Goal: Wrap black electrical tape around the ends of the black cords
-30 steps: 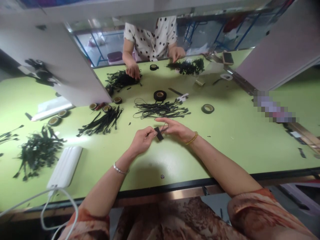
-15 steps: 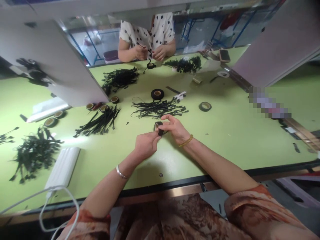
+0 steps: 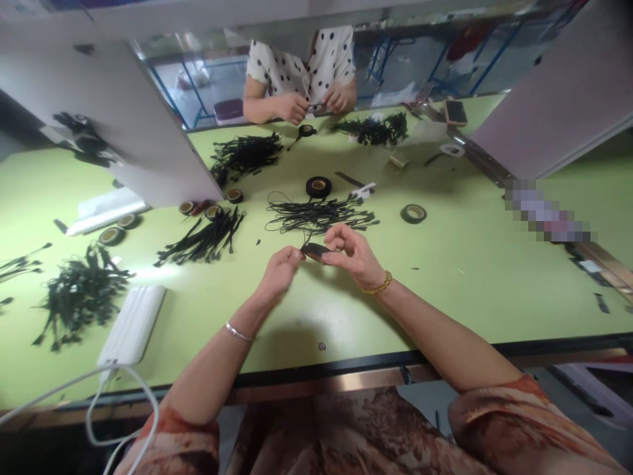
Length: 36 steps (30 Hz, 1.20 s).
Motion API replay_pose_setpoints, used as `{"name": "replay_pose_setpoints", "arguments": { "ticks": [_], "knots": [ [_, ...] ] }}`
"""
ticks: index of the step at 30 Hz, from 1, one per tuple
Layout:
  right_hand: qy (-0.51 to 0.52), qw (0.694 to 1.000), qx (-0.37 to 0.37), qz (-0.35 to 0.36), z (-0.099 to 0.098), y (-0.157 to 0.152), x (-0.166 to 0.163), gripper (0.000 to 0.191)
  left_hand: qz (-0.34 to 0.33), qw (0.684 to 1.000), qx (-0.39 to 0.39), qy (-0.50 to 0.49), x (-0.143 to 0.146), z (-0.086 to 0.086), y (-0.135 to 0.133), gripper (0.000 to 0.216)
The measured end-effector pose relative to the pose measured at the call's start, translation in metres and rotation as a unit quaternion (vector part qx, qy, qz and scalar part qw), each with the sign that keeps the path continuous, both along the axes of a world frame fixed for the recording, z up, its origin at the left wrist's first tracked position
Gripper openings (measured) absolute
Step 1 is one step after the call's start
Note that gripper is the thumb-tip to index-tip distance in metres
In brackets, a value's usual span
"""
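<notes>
2 hands, 1 small black piece pinched between them at mid-frame

At centre the left hand (image 3: 277,272) nips the left end of the black piece (image 3: 314,251) with closed fingertips; the right hand (image 3: 355,258) grips the other end, fingers curled narrow. It is held just above the green table (image 3: 445,284), below the pile of black leads (image 3: 319,215). Its long axis lies left-right across the frame, near level (a thin wire seems to rise from it). The work looks like fine fingertip handling of that piece, and any move calls for a steady 2-sided pinch.
</notes>
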State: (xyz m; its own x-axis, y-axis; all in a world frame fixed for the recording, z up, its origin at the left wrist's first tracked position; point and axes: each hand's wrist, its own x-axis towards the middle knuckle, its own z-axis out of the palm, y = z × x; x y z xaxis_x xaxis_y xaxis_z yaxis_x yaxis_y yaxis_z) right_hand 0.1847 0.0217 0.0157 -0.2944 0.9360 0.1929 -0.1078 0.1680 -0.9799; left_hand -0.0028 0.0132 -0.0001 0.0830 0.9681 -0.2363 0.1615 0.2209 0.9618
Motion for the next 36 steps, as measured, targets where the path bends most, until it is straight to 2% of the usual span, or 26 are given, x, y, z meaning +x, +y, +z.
{"name": "replay_pose_setpoints", "arguments": {
  "ticks": [4, 7, 10, 13, 15, 18, 21, 24, 26, 28, 31, 33, 36],
  "knots": [
    [-0.080, 0.992, 0.093, 0.003, -0.004, 0.006, 0.004, 0.025, 0.003, 0.978, -0.106, -0.182, -0.003, 0.007, 0.003, 0.027],
    [-0.120, 0.985, 0.124, 0.013, -0.006, 0.010, 0.005, 0.021, -0.001, 0.972, -0.107, -0.209, -0.003, 0.008, 0.003, 0.033],
    [-0.185, 0.969, 0.161, -0.003, -0.007, 0.012, 0.005, 0.019, 0.000, 0.983, -0.060, -0.173, -0.002, 0.003, 0.002, 0.036],
    [-0.277, 0.944, 0.177, -0.012, -0.009, 0.013, 0.004, 0.028, -0.032, 0.995, 0.027, -0.088, -0.001, -0.004, 0.001, 0.034],
    [-0.330, 0.931, 0.156, -0.010, -0.011, 0.013, 0.003, 0.041, -0.056, 0.994, 0.098, -0.001, -0.001, -0.008, 0.001, 0.032],
    [-0.363, 0.926, 0.107, -0.010, -0.015, 0.012, 0.001, 0.057, -0.077, 0.971, 0.198, 0.106, -0.003, -0.011, 0.003, 0.027],
    [-0.316, 0.946, 0.067, 0.015, -0.016, 0.012, 0.000, 0.060, -0.093, 0.957, 0.226, 0.154, -0.004, -0.009, 0.003, 0.024],
    [-0.185, 0.980, -0.014, 0.069, -0.012, 0.014, 0.002, 0.052, -0.108, 0.960, 0.193, 0.172, -0.004, -0.006, 0.000, 0.029],
    [-0.092, 0.989, -0.083, 0.081, -0.009, 0.015, 0.003, 0.042, -0.121, 0.959, 0.187, 0.177, -0.003, -0.003, -0.003, 0.032],
    [-0.038, 0.988, -0.138, 0.060, -0.007, 0.015, 0.002, 0.034, -0.133, 0.952, 0.199, 0.189, -0.002, -0.001, -0.006, 0.031],
    [-0.037, 0.981, -0.188, 0.028, -0.008, 0.013, -0.003, 0.039, -0.161, 0.936, 0.224, 0.218, 0.002, 0.000, -0.009, 0.029],
    [-0.030, 0.980, -0.198, 0.005, -0.011, 0.010, -0.008, 0.046, -0.176, 0.927, 0.233, 0.236, 0.004, 0.000, -0.010, 0.030],
    [0.042, 0.978, -0.197, -0.051, -0.014, 0.006, -0.013, 0.052, -0.172, 0.919, 0.230, 0.269, 0.007, 0.001, -0.012, 0.031]
  ]
}}
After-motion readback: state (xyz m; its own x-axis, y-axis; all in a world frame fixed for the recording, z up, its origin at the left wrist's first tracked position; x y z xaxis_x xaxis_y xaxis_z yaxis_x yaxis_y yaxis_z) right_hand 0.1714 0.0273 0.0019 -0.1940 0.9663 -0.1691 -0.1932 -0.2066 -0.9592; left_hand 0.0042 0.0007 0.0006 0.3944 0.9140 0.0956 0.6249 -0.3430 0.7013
